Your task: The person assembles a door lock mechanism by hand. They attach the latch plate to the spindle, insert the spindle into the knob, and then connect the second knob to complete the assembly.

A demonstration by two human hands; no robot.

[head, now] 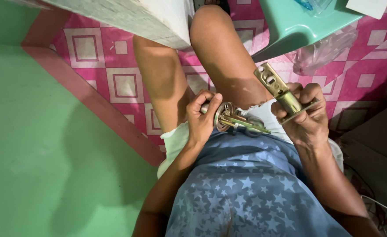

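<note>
Over my lap, my left hand (201, 117) closes around the door knob (223, 116), its stem pointing toward my right hand (306, 117), which grips the brass latch (280, 92) tilted up, faceplate clear of my fingers for a good view.

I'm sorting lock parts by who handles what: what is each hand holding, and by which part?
Left hand grips the door knob half around its knob end. Right hand holds the brass latch bolt by its barrel end, faceplate upward.
</note>
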